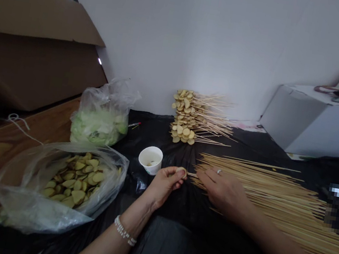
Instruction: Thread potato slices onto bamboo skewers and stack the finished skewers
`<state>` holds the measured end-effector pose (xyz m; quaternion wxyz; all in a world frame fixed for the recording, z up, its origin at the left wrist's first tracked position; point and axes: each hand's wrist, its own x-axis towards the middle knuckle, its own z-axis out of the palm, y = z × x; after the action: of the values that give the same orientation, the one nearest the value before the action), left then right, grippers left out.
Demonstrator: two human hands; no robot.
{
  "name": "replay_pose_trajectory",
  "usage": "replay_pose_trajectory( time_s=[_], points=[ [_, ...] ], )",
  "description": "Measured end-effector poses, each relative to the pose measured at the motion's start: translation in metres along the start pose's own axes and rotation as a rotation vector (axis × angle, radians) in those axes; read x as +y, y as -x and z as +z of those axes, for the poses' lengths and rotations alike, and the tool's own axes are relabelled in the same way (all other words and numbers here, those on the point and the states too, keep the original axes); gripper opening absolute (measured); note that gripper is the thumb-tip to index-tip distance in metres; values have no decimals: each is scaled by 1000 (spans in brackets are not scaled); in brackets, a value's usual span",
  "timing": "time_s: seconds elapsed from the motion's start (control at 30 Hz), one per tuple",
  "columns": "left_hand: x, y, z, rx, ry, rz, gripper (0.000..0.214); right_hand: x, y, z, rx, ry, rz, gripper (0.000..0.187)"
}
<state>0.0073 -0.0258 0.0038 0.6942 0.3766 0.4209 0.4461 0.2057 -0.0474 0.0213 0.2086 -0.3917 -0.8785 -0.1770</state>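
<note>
My left hand pinches a pale potato slice between thumb and fingers. Just to its right, my right hand, with a ring on one finger, is closed on a thin wooden skewer. The skewer's tip meets the slice; whether it has gone through, I cannot tell. Under and beyond my right hand spreads a broad layer of loose skewers. Behind them are stacked skewers loaded with potato slices. An open clear plastic bag at the left contains many cut potato slices.
A white paper cup stands close by my left hand. Behind the open bag is another plastic bag with pale green contents. Black plastic sheeting covers the work surface. A cardboard box and a white box flank it.
</note>
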Motion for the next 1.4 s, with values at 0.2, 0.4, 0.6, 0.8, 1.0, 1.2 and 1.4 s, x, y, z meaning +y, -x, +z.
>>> replay_pose_trajectory(
  time_s=[0.2,0.4,0.6,0.8,1.0,1.2,1.4],
  points=[
    [0,2,1,-14,-33,-1,30,-2,0,6,-75,-91,59,26],
    [-4,3,2,-8,-82,23,29,-4,0,8,-18,-65,-3,22],
    [-6,3,4,3,-98,14,29,-5,0,8,-116,-25,39,25],
    [-5,4,7,38,-109,26,30,-11,-1,5,-54,-26,53,24],
    [-6,4,7,58,-130,36,32,-19,-2,3,-44,32,25,22],
    [-8,3,5,41,-155,7,33,-17,1,8,-210,10,74,17],
    [-7,3,6,39,-167,1,32,-17,2,14,-249,-64,124,18]
  ],
)
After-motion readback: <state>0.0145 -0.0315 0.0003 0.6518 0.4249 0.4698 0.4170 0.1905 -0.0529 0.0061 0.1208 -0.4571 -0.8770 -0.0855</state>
